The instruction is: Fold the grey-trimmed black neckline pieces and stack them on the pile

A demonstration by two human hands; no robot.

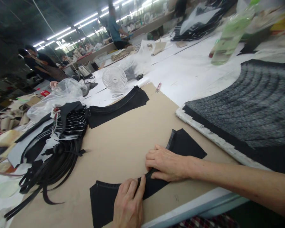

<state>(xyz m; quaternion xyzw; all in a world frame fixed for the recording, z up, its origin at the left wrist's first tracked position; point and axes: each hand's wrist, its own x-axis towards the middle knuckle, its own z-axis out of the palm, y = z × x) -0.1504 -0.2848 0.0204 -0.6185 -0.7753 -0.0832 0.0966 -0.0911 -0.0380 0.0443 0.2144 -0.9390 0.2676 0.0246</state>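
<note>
A curved black fabric piece (102, 202) lies on the brown cardboard near the front edge of the table, a raised strip running along its concave upper edge. My left hand (129, 202) presses on that edge left of the middle, fingers bent and index finger pointing along the strip. Just to the right, my right hand (168, 163) grips the same edge with curled fingers and thumb. Both hands hide the middle of the piece. Farther back lies a similar curved black piece (118, 107). A bundle of black strips (59, 161) rests at the left.
Brown cardboard (123, 145) covers the working surface. On the right, a pale-edged board carries stacked dark pieces (247, 104). Behind are small red snips (158, 87), a white fan (114, 78), a plastic bag (61, 95) and a bottle (228, 41). People stand in the background.
</note>
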